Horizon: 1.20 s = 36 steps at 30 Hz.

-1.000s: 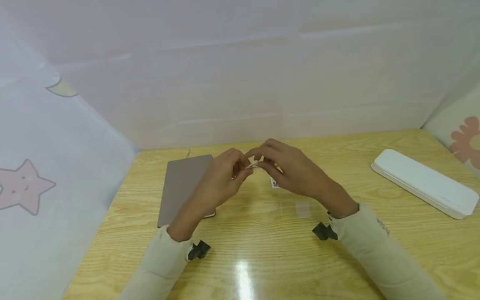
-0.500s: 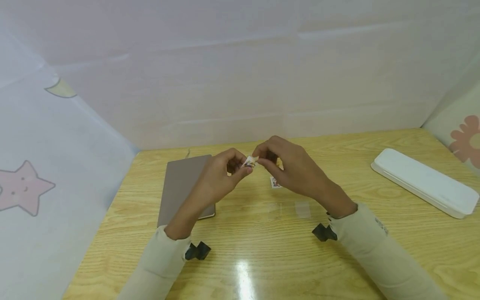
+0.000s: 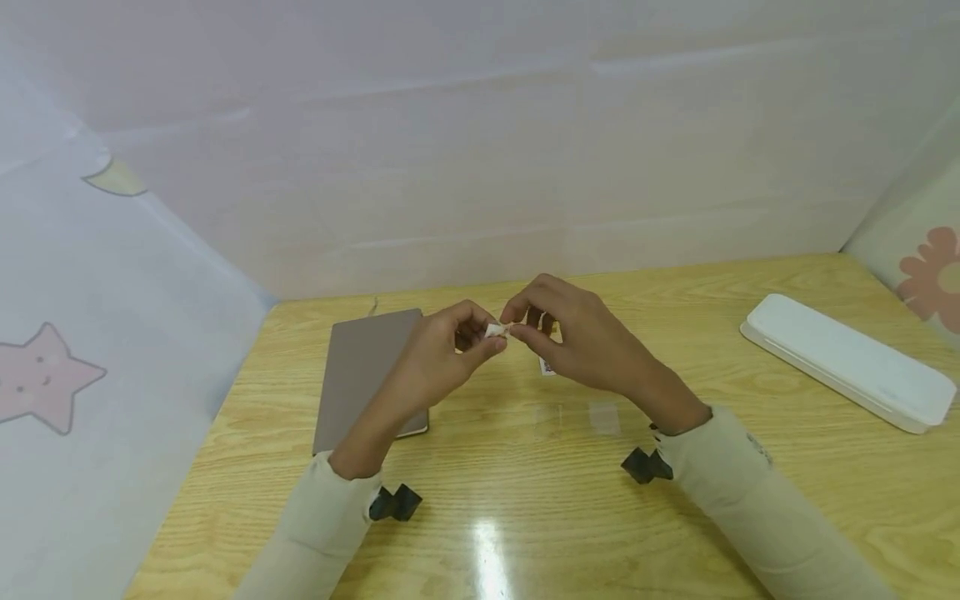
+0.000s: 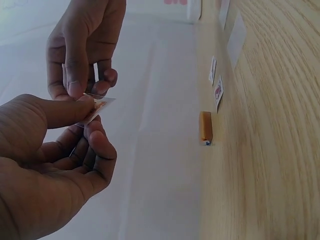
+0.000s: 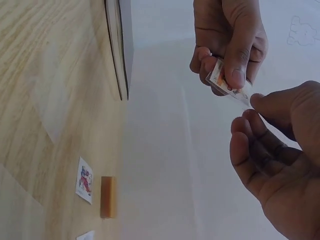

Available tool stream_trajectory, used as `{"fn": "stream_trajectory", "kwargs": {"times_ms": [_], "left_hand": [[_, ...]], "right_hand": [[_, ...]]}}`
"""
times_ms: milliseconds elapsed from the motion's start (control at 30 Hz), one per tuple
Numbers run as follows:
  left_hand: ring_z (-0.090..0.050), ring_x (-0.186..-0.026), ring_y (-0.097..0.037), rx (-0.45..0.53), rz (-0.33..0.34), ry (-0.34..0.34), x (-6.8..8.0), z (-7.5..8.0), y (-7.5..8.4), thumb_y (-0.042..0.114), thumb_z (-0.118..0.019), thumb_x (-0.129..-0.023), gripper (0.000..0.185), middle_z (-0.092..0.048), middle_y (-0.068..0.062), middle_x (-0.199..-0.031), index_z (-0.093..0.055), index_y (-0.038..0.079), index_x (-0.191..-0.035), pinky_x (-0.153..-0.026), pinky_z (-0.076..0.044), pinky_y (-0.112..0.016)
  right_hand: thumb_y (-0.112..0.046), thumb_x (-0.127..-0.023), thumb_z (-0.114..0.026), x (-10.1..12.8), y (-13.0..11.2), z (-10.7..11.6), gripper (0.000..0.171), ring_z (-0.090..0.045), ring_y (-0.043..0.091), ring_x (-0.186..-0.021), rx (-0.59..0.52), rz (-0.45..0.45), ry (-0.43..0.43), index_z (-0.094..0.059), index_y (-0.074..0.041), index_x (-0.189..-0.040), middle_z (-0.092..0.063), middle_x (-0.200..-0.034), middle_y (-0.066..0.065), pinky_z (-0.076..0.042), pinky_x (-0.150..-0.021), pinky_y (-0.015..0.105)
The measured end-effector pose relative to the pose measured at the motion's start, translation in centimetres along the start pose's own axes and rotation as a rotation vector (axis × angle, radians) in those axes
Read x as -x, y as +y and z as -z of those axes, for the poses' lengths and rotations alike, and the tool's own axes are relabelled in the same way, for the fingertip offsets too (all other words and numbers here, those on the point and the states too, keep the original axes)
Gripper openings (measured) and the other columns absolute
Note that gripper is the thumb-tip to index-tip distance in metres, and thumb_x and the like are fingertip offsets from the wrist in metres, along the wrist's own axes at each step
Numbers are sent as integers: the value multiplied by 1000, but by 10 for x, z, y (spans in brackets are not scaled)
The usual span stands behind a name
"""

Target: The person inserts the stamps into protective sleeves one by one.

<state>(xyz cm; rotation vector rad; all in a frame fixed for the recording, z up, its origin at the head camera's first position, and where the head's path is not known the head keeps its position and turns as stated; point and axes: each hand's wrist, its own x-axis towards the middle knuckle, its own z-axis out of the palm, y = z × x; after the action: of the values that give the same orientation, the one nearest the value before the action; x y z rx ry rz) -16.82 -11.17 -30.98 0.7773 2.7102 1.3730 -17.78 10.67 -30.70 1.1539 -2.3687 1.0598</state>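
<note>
Above the table, my left hand (image 3: 435, 346) pinches a small printed picture (image 5: 218, 75) between thumb and fingers. It has orange and dark marks on white, and clear film (image 5: 241, 97) extends from its edge. My right hand (image 3: 581, 337) faces it and pinches the edge of that film with thumb and forefinger. The left thumb covers part of the picture. Beyond the hands, another small printed picture (image 5: 85, 181) lies on the tabletop beside an orange-brown block (image 4: 205, 126). In the head view, the right hand partly hides these.
On the wooden table (image 3: 480, 467), a grey-brown notebook (image 3: 360, 367) lies left, partly under my left forearm. A long white case (image 3: 847, 358) lies at the right. Clear film pieces (image 3: 604, 418) lie flat in front of the hands. A pale printed backdrop (image 3: 480, 183) stands behind the table.
The small picture turned to face the head view half a second ago, and now shows mostly a white side. The right fingers have shifted slightly left, closer to the left hand.
</note>
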Motion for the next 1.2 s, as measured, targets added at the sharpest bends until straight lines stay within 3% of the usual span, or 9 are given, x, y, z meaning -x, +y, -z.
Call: {"fn": "stream_trajectory", "kwargs": {"times_ms": [133,267,467,567,700,800,867,1000,1200], "left_hand": [[-58,-77,-13,56,45,-39,1,1,-2,39,-64,-87,21,-61,5,-89,-58,21,-97,-63,-48,-36],[-60,-79,-14,26,124,-69,1,-1,-12,34,-66,-86,23,-62,3,-89,-57,18,-99,-65,-50,-34],[-58,-74,-11,-184,260,-180,0,-14,-38,27,-68,-86,27,-61,3,-86,-53,13,-104,-63,-48,-29],[-54,-70,-14,-325,277,-217,1,-20,-46,23,-68,-86,28,-59,1,-83,-52,9,-105,-60,-46,-29],[-44,-74,-21,-625,197,-166,5,-27,-44,22,-69,-85,29,-49,-6,-86,-51,4,-99,-65,-41,-30],[-42,-81,-21,-716,117,-101,11,-35,-32,25,-68,-85,24,-46,-4,-91,-56,7,-95,-69,-41,-29],[-45,-84,-18,-653,60,-102,18,-43,-23,31,-67,-86,24,-50,-2,-95,-61,9,-96,-70,-43,-27],[-48,-85,-12,-482,-23,-169,29,-63,-5,43,-67,-82,36,-56,2,-97,-67,14,-104,-72,-45,-25],[-46,-77,-9,-477,-115,-179,28,-81,-4,44,-74,-73,40,-58,3,-89,-70,17,-104,-66,-41,-21]], "right_hand": [[-16,-91,-58,1,3,-1,12,-55,3,-74,-70,-76,-40,-59,-21,-102,-58,-94,-13,-49,-63,26],[-25,-93,-56,2,12,5,10,-54,4,-77,-1,-137,-82,-58,-25,-103,-57,-95,-15,-49,-64,28],[-34,-94,-53,11,39,25,8,-54,3,-81,94,-247,-178,-58,-30,-100,-57,-95,-16,-47,-64,27],[-33,-94,-54,18,57,29,8,-55,5,-82,65,-291,-240,-59,-31,-100,-59,-94,-14,-47,-65,29],[-32,-94,-56,28,79,26,11,-56,10,-85,-13,-324,-293,-61,-27,-103,-61,-97,-10,-47,-70,34],[-30,-92,-59,33,93,18,15,-53,16,-95,-75,-312,-336,-64,-24,-105,-59,-106,-8,-44,-79,40],[-30,-89,-63,34,98,12,19,-48,20,-101,-79,-272,-366,-65,-23,-107,-56,-111,-8,-40,-83,42],[-33,-84,-69,37,103,1,26,-38,20,-108,0,-197,-390,-66,-28,-109,-52,-116,-8,-33,-86,42],[-46,-81,-67,46,103,-8,32,-32,15,-108,75,-318,-406,-61,-43,-113,-43,-119,-12,-32,-84,41]]}}
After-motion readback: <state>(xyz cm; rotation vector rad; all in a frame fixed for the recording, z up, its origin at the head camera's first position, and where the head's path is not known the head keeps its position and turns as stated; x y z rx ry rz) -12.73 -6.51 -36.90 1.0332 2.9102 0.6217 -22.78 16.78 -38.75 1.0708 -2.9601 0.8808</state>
